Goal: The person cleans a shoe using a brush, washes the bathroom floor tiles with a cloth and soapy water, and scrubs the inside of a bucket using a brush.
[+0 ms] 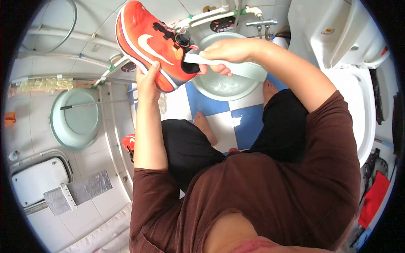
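A red-orange sneaker point(154, 50) with a pale swoosh, white sole edge and black laces is raised at the upper middle, toe up. My left hand point(148, 82) grips it from below, thumb against its side near the heel. My right hand point(223, 52) is closed round a long white flat tool point(249, 71), whose narrow end is at the shoe's opening and whose wider end points right. The tool's exact kind is unclear. Beneath it on the floor stands a pale green basin point(223, 90) with water in it.
A second red shoe point(128, 145) is low on the left, partly hidden by my arm. White pipes and a metal tap point(261, 22) run along the wall. Another basin point(76, 120) hangs at left. A white washbasin point(352, 101) stands right. The floor is blue-and-white tile point(249, 124).
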`<state>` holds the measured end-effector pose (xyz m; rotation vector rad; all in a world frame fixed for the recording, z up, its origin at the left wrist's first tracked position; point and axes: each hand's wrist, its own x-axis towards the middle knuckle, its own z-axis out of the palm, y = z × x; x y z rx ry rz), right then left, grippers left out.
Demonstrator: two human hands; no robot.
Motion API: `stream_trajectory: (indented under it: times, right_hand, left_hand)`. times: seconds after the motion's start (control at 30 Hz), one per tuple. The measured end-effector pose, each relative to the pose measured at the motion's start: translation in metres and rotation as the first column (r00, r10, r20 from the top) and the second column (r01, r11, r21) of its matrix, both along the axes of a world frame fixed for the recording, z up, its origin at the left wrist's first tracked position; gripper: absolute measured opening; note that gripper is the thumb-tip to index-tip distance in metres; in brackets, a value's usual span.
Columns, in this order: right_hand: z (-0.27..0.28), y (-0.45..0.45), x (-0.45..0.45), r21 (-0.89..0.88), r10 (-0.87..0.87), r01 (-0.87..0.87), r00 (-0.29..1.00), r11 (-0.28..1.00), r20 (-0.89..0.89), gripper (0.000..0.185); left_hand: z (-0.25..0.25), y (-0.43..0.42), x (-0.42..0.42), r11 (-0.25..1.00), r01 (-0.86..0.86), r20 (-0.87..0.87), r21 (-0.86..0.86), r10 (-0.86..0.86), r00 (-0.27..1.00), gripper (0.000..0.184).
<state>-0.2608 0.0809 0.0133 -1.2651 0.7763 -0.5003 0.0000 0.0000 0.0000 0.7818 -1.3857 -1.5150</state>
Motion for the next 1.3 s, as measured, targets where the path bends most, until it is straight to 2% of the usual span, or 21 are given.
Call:
stream_trajectory:
  times: [0.07,0.2,0.3,0.33,0.43,0.53,0.63,0.83,0.93,1.03,1.13,1.3]
  right_hand:
    - [0.006,0.004,0.0,0.113,0.041,-0.052,0.995,0.992,0.095,0.039]
    - [0.0,0.006,0.012,0.056,0.119,-0.118,0.993,0.991,-0.017,0.04]
    - [-0.008,0.011,0.018,-0.012,0.142,-0.15,0.96,0.989,-0.242,0.041]
    - [-0.012,0.01,0.021,-0.02,0.165,-0.178,0.944,0.984,-0.286,0.042]
    - [-0.017,0.009,0.024,-0.027,0.209,-0.239,0.895,0.971,-0.394,0.04]
    - [-0.022,0.009,0.025,-0.092,0.18,-0.266,0.83,0.959,-0.529,0.039]
    - [-0.047,0.005,0.022,-0.512,-0.028,-0.322,0.827,0.797,-0.562,0.038]
    - [-0.046,0.001,0.024,-0.557,-0.292,-0.286,0.622,0.779,-0.727,0.038]
    - [-0.059,-0.007,0.023,-0.635,-0.398,-0.236,0.608,0.735,-0.687,0.036]
    - [-0.07,-0.013,0.02,-0.766,-0.526,-0.168,0.635,0.62,-0.565,0.034]
    - [-0.083,-0.026,0.015,-0.829,-0.612,-0.099,0.628,0.55,-0.481,0.032]
    - [-0.078,-0.028,0.01,-0.814,-0.639,-0.067,0.585,0.577,-0.5,0.027]
  left_hand:
    - [0.005,0.003,-0.006,0.999,-0.039,-0.043,-0.027,0.038,0.998,0.056]
    - [0.009,0.007,-0.002,0.984,-0.052,0.119,-0.17,0.072,0.99,0.058]
    - [0.01,0.012,-0.006,0.98,-0.007,0.149,-0.199,0.038,0.988,0.06]
    - [0.01,0.012,-0.004,0.979,-0.005,0.207,-0.202,0.048,0.977,0.061]
    - [0.019,0.019,-0.006,0.981,0.009,0.143,-0.192,0.018,0.99,0.063]
    - [0.021,0.023,-0.005,0.989,0.016,0.092,-0.146,-0.003,0.996,0.063]
    - [0.02,0.024,-0.004,0.992,0.007,0.084,-0.125,0.004,0.996,0.058]
    - [0.016,0.015,0.008,0.999,0.006,-0.01,0.047,-0.006,1.0,0.051]
    - [0.009,0.009,0.015,0.994,0.021,-0.062,0.111,-0.014,0.998,0.051]
    - [0.007,0.006,0.02,0.967,0.114,-0.254,0.227,-0.055,0.966,0.045]
    - [0.004,0.007,0.021,0.937,0.12,-0.289,0.327,-0.021,0.957,0.049]
    - [-0.005,-0.001,0.02,0.925,0.112,-0.245,0.362,-0.021,0.969,0.051]
